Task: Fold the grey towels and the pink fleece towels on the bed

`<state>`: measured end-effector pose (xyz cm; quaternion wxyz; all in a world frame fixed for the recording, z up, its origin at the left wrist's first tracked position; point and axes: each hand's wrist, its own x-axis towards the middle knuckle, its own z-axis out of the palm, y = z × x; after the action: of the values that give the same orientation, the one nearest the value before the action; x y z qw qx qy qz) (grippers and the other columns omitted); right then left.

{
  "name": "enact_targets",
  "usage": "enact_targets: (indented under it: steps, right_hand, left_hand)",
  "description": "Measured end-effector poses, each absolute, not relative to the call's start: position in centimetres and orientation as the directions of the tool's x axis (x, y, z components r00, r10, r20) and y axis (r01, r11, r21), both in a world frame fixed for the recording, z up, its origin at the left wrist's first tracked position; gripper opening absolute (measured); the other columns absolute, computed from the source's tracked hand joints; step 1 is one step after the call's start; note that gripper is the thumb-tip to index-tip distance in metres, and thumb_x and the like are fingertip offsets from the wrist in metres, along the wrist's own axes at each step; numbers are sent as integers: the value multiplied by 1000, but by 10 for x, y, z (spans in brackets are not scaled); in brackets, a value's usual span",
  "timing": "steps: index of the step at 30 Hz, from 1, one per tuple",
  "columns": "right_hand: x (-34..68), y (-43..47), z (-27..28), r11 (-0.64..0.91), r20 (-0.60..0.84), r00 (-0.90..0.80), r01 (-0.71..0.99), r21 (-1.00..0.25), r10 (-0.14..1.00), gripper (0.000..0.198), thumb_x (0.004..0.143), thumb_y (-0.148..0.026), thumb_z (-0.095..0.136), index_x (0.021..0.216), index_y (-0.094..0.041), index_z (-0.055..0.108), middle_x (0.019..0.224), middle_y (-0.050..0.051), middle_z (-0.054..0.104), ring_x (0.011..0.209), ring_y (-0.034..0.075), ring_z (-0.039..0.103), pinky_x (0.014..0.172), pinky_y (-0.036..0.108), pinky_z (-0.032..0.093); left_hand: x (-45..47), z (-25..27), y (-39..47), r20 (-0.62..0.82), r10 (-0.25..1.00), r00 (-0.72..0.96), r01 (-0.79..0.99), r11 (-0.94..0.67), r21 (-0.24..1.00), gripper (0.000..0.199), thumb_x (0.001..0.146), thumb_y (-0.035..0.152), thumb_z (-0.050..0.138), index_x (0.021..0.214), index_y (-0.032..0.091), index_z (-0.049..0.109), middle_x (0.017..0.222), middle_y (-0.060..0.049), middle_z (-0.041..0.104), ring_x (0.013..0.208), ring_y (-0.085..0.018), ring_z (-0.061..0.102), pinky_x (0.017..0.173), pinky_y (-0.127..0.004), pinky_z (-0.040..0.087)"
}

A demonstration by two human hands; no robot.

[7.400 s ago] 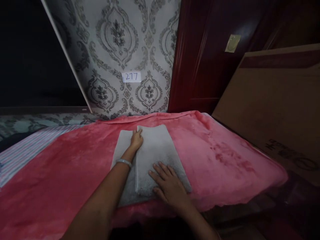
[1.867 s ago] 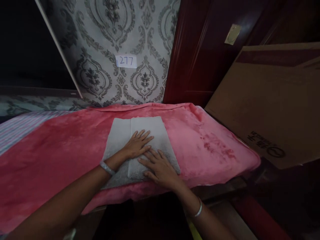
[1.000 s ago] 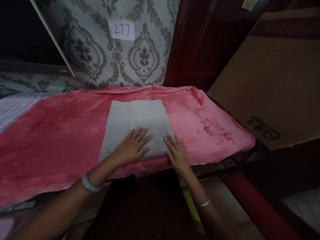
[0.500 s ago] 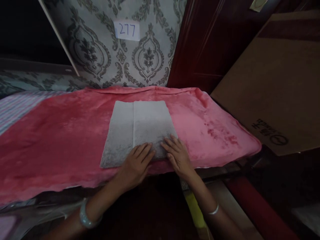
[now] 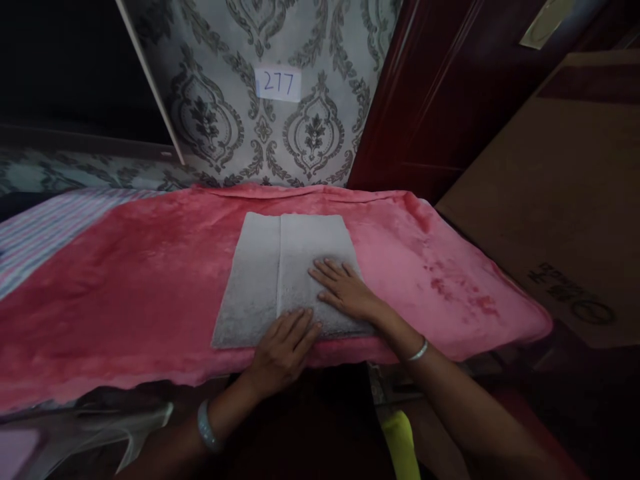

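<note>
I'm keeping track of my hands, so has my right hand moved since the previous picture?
Yes. Judged against the fixed 277 label, your right hand has moved toward it, farther up the gray cloth.

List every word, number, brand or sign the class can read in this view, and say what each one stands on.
"277": handwritten in blue on the white paper label on the patterned wallpaper.
Dark characters with small letters beside them, and a round logo, on the cardboard box: too blurred to read surely.
Tiny pale mark on the television frame: too small to read.
Folded grey cloth: no writing visible.
</note>
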<state>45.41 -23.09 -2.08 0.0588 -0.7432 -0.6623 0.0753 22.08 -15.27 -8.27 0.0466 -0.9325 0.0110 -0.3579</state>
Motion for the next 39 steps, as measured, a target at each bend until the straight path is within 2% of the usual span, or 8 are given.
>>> enact_targets:
  steps: [4, 9, 13, 16, 19, 25, 32, 39]
  right_hand:
    - [447, -218, -9, -174, 20, 179, 973, -154, 984, 57, 105, -46, 39, 159, -31, 30, 168, 3, 18, 156, 30, 10, 122, 64, 13]
    - [413, -227, -2, 80, -1, -82, 969, -234, 997, 49, 107, -44, 33, 155, -36, 39, 167, -2, 24, 156, 25, 9, 124, 60, 13]
    - [419, -212, -6, 141, -49, -156, 964, -225, 987, 52, 107, -48, 34, 157, -37, 33, 167, -2, 23, 156, 25, 13, 123, 61, 14]
    - [442, -181, -5, 70, -48, -77, 988, -134, 996, 56, 106, -49, 36, 159, -36, 28, 168, 0, 17, 156, 29, 8, 122, 65, 10]
    - [465, -146, -1, -44, -77, 37, 994, -96, 996, 60, 105, -53, 37, 160, -36, 24, 170, 1, 10, 156, 33, 5, 119, 69, 12]
    - [489, -92, -2, -57, -102, 41, 986, -156, 994, 66, 100, -65, 36, 160, -42, 22, 170, -2, 9, 155, 38, 4, 117, 73, 13]
    - [506, -51, -5, -167, -120, 149, 973, -159, 982, 66, 101, -64, 30, 161, -41, 19, 170, -2, 10, 155, 37, 8, 118, 71, 15]
    - [498, -44, 8, -255, -131, 234, 949, -186, 963, 68, 101, -64, 31, 162, -38, 16, 170, -1, 7, 155, 35, 6, 120, 66, 12]
  left_hand:
    - [222, -84, -153, 696, -58, 715, 8, -996, -91, 40, 91, 14, 54, 130, 15, 64, 140, -13, 62, 132, -28, 52, 113, -43, 39]
    - [218, -85, -165, 726, 54, 685, 72, -997, 7, 43, 91, 21, 57, 133, 19, 64, 134, -12, 63, 129, -27, 50, 115, -43, 32]
    - [217, -95, -172, 717, 105, 689, 94, -994, 55, 42, 91, 22, 58, 132, 19, 64, 125, -10, 67, 124, -24, 52, 118, -42, 26]
    - [218, -104, -171, 740, 74, 668, 87, -996, 21, 39, 92, 24, 57, 130, 22, 66, 123, -7, 69, 122, -22, 52, 120, -39, 23]
    - [219, -110, -168, 772, 63, 633, 95, -995, 3, 37, 93, 26, 57, 128, 24, 67, 122, -6, 69, 122, -21, 52, 120, -38, 23]
    - [218, -113, -167, 774, 42, 632, 103, -994, -30, 39, 91, 27, 58, 128, 27, 69, 127, -4, 68, 124, -20, 51, 121, -36, 23]
    - [217, -113, -164, 767, 28, 641, 87, -996, -36, 34, 94, 26, 54, 123, 25, 71, 126, -3, 68, 122, -18, 52, 123, -36, 19]
    - [219, -115, -162, 778, 26, 628, 120, -991, -64, 37, 91, 27, 57, 126, 27, 70, 122, -4, 70, 121, -19, 54, 121, -37, 22]
